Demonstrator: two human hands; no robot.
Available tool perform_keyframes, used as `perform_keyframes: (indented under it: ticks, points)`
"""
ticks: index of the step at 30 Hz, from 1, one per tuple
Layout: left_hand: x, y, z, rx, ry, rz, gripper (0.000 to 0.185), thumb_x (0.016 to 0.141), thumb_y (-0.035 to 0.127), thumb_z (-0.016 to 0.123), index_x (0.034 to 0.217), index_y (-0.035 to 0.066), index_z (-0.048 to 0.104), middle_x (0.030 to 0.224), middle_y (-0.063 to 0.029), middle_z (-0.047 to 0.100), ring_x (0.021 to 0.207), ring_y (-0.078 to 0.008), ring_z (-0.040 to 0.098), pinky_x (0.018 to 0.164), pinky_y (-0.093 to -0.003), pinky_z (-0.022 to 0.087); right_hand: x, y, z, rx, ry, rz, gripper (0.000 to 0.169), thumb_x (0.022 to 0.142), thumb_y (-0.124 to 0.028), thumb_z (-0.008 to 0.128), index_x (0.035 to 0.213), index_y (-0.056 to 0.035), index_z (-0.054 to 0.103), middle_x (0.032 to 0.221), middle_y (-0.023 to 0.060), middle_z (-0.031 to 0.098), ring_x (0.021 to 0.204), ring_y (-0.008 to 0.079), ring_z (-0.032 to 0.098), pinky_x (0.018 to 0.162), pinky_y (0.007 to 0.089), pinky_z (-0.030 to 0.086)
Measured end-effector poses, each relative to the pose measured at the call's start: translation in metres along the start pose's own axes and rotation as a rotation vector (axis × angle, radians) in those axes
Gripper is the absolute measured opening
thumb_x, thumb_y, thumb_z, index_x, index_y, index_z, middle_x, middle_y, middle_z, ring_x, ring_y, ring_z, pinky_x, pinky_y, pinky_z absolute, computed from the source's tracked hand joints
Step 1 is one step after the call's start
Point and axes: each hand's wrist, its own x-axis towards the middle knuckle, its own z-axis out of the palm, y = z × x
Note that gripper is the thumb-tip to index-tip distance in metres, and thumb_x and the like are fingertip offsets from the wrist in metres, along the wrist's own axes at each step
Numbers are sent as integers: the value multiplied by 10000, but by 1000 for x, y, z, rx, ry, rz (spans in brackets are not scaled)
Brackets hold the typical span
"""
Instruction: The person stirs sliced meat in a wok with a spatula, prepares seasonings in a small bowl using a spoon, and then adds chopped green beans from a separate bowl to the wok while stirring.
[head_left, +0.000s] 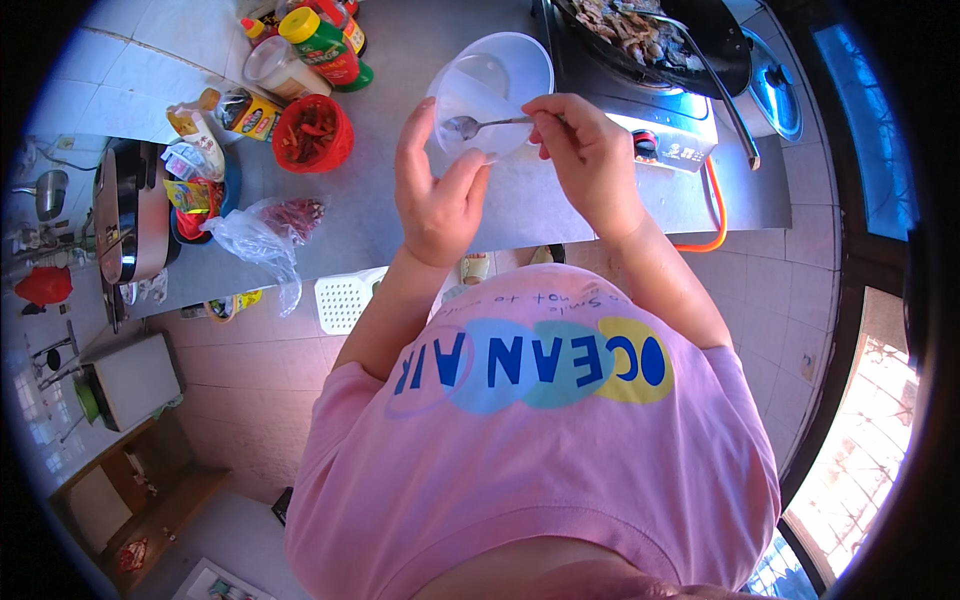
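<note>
My left hand grips the near left rim of a translucent plastic bowl, which is tilted above the metal counter. In my right hand is the handle of a metal spoon, with its bowl end over the inside of the plastic bowl. Whatever lies in the plastic bowl is too faint to tell. To the right, a black wok with cooked meat pieces sits on the gas stove, and a long-handled metal ladle rests in it.
On the counter at left stand a red basket of dried chillies, a green bottle, a lidded tub and a plastic bag. An orange gas hose hangs beside the stove. A lidded pot stands behind the wok's right side.
</note>
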Motion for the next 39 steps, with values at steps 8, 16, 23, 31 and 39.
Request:
perform_keyframes:
  ticks: [8,16,23,31,39]
  points:
    - [0,0,7,-84,11,-114,200,700,-17,762,839,36,628,1269,-214,419,1141,-380,499,907,-460,467,10,11,-26,347,46,297,134,935,-88,540,968,-19,650,727,18,631,597,39,532,519,177,416]
    - [-15,-7,11,-129,-15,-188,199,709,-6,768,833,30,617,1262,-194,417,1132,-358,498,868,-431,488,67,15,-104,355,303,161,168,939,-111,546,995,11,648,768,51,657,630,73,586,586,193,480]
    - [-29,-2,12,-114,-131,-302,172,723,18,751,827,39,617,1277,-200,422,1154,-372,482,901,-441,475,132,48,-148,-1112,112,-334,239,737,-22,535,963,-8,611,939,209,621,888,346,611,781,407,488]
    - [-32,-7,14,-78,-100,-301,183,708,33,769,834,49,637,1249,-183,455,1119,-349,502,839,-400,485,47,7,-75,-306,29,-268,162,869,22,570,1003,-28,646,785,72,634,663,124,619,593,242,525]
    - [-34,-16,13,-140,-77,-329,176,706,44,768,817,46,632,1219,-183,466,1092,-341,505,922,-426,426,6,0,-27,-516,-65,-64,474,753,-106,718,1205,-135,577,925,107,657,741,255,644,635,336,522]
